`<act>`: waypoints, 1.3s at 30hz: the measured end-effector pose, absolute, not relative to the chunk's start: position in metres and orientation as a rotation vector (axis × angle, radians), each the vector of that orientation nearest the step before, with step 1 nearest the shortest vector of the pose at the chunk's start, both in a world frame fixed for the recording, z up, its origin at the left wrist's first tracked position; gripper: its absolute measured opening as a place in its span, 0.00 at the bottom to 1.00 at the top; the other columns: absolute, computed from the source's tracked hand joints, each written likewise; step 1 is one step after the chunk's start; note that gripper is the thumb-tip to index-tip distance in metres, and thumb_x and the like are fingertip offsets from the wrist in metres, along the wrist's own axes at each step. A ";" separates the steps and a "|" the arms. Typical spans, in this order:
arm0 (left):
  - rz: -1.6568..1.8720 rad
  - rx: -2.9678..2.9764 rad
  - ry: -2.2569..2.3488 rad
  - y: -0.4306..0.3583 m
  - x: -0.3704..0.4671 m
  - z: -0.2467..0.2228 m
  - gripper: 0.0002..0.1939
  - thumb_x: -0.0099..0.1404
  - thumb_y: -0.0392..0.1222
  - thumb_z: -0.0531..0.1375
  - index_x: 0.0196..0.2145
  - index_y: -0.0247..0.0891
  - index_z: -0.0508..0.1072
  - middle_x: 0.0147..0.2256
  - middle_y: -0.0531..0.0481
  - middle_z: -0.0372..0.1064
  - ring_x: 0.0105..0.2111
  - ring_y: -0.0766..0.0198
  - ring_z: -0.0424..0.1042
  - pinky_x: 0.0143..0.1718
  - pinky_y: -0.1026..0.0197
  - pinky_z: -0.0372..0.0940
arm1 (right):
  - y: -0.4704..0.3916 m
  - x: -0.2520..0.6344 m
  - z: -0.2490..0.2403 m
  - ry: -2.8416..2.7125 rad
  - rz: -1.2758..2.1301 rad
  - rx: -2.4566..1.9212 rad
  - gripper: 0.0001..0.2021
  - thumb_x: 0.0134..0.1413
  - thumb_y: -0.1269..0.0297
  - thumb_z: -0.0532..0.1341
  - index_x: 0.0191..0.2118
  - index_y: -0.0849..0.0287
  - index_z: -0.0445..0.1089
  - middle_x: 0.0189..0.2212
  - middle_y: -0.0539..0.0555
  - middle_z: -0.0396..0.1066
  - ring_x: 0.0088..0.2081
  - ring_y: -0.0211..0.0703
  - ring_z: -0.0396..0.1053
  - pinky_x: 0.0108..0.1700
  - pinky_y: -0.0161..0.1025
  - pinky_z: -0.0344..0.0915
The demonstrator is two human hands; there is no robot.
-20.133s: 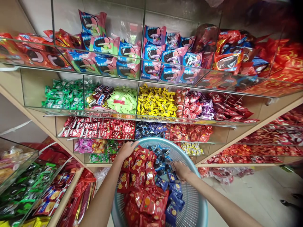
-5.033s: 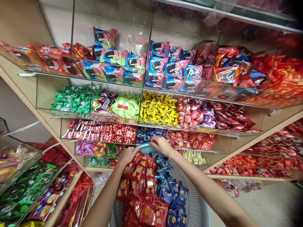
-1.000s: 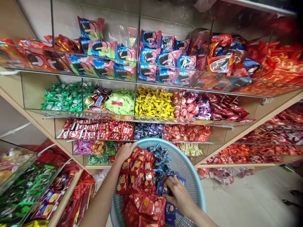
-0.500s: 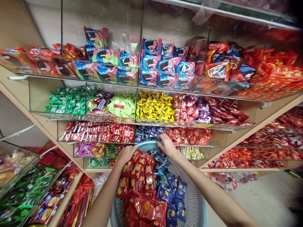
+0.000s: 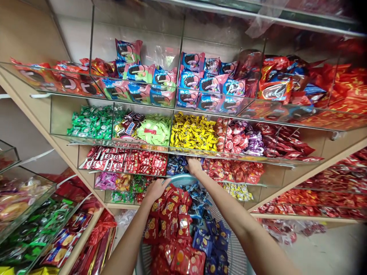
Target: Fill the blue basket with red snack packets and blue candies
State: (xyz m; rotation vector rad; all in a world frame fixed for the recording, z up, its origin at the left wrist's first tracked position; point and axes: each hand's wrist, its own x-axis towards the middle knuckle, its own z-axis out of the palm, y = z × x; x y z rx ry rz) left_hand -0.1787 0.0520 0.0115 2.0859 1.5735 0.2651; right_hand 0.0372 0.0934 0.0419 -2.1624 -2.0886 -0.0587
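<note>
The basket (image 5: 181,177) is plastic; red packets (image 5: 169,227) glossy; shelf panels (image 5: 137,93) probably glass.

1. Basket (image 5: 181,177): round, teal-rimmed, perforated; seen from above, near side cut off.
2. Red packets (image 5: 168,208): glossy, sealed, orange-printed; heaped along the basket's left.
3. Light blue sweets (image 5: 196,208): shiny-wrapped; piled toward the far wall, beside the red.
4. Dark blue packets (image 5: 204,241): squarish, sealed; stacked nearer, right of the red.
5. Blue-wrapped sweets (image 5: 176,165): shelved beyond the rim, partly hidden.
</note>
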 end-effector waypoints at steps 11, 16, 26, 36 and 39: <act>0.273 2.089 1.544 0.053 -0.178 0.011 0.34 0.56 0.66 0.35 0.32 0.39 0.70 0.34 0.43 0.70 0.34 0.56 0.68 0.29 0.64 0.56 | 0.076 0.033 0.044 -2.047 0.031 -1.861 0.14 0.48 0.58 0.56 0.41 0.56 0.62 0.38 0.54 0.61 0.42 0.42 0.59 0.40 0.35 0.55; 0.276 2.103 1.536 0.054 -0.177 0.010 0.34 0.56 0.66 0.35 0.30 0.39 0.70 0.33 0.43 0.70 0.34 0.55 0.68 0.30 0.64 0.57 | 0.062 0.035 0.050 -2.024 0.119 -1.606 0.10 0.48 0.64 0.55 0.39 0.57 0.62 0.37 0.52 0.60 0.38 0.39 0.59 0.40 0.34 0.55; 0.240 2.107 1.568 0.054 -0.176 0.012 0.33 0.57 0.65 0.36 0.33 0.39 0.71 0.34 0.42 0.71 0.36 0.55 0.69 0.32 0.63 0.57 | 0.096 0.010 0.041 -2.294 0.384 -1.807 0.08 0.46 0.64 0.58 0.36 0.57 0.67 0.33 0.51 0.68 0.36 0.37 0.65 0.36 0.31 0.58; 0.325 2.101 1.532 0.053 -0.177 0.005 0.32 0.57 0.64 0.37 0.32 0.39 0.71 0.33 0.43 0.71 0.36 0.57 0.69 0.33 0.65 0.57 | 0.124 -0.042 0.043 -2.544 0.577 -1.999 0.13 0.29 0.73 0.65 0.29 0.62 0.71 0.37 0.61 0.70 0.38 0.51 0.68 0.34 0.38 0.62; 0.311 2.105 1.541 0.054 -0.178 0.004 0.33 0.57 0.64 0.36 0.30 0.39 0.70 0.32 0.42 0.71 0.34 0.58 0.69 0.31 0.65 0.57 | 0.129 -0.040 0.038 -2.536 0.684 -2.017 0.13 0.26 0.75 0.64 0.28 0.64 0.71 0.34 0.62 0.71 0.35 0.52 0.68 0.32 0.37 0.62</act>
